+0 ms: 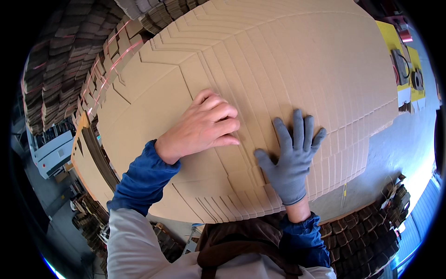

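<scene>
A broad stack of flat brown cardboard sheets (pixel 320 60) spreads in front of me, its layers fanned in overlapping steps. My left hand (pixel 204 123) is bare and hovers over or rests on the middle of the sheets. Its fingers are loosely bent, with a gap between thumb and forefinger and nothing visible in them. To its right, my right hand (pixel 292 160), in a grey glove, lies flat on the cardboard with its fingers spread. Both forearms wear blue sleeve covers.
Tall piles of bundled cardboard (pixel 65 60) stand at the left, some tied with pink strapping. More stacked cardboard (pixel 357 237) lies at the lower right. A yellow machine part (pixel 395 58) is at the far right, and a light-coloured machine (pixel 53 153) at the left.
</scene>
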Tool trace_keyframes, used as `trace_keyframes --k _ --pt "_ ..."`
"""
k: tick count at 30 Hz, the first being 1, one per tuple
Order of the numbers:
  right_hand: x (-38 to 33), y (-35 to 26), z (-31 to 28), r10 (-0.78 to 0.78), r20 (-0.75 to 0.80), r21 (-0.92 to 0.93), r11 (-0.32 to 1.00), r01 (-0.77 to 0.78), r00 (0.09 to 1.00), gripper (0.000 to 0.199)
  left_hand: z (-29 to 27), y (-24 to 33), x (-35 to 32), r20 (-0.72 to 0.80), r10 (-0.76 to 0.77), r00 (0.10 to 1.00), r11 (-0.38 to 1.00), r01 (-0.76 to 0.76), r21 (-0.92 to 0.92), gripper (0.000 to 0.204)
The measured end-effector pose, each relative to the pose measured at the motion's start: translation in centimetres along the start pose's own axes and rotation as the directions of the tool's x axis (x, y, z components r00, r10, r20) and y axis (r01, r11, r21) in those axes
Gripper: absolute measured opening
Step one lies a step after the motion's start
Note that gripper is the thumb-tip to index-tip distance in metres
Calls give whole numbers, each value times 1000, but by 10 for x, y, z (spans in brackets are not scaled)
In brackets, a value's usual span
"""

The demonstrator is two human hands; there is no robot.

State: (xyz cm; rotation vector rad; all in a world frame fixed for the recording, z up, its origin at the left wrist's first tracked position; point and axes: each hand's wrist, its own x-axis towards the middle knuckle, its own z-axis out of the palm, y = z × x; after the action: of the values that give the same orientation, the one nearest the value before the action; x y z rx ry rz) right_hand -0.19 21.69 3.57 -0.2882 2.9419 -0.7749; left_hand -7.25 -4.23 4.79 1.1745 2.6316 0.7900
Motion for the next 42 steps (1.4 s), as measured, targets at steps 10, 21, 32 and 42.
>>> trace_keyframes --k 10,21,32,42 --pt "1 -4 -4 -42 26 -49 998 43 999 73 -11 1 11 2 79 997 993 -79 88 34" --pt "-2 -6 4 -42 37 -110 993 46 998 79 -23 13 7 16 154 988 978 -155 136 45" --pt "-1 -4 -1 -32 55 -85 996 36 998 78 -58 20 9 163 140 977 983 -156 92 49" --pt "0 -2 0 -36 39 -62 997 38 999 76 -15 13 10 171 129 977 978 -154 140 46"
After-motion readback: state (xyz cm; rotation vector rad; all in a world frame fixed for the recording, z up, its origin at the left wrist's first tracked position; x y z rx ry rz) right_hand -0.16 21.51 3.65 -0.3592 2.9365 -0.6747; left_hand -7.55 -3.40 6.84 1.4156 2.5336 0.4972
